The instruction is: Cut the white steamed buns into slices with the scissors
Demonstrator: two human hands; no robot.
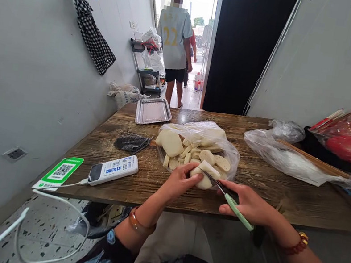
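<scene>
My left hand (185, 179) grips a thick, pale slab of food (204, 181) that looks like dense bread or bun. Green-handled scissors (238, 212) are in my right hand (249, 203), with their dark blades against the slab; how deep they go I cannot tell. Just beyond both hands lies an open clear plastic bag (231, 152), full of more pale pieces. Some of these are big and whole, like the rounded slab (172, 143), and others are small cut slices (222, 163).
On the wooden table (146, 181) are a metal tray (154, 112), a dark cloth (132, 142), a white payment device (114, 169) with a cable, and a green QR card (61, 171). Plastic-wrapped skewers (313, 159) lie right. A person (174, 40) stands by the doorway.
</scene>
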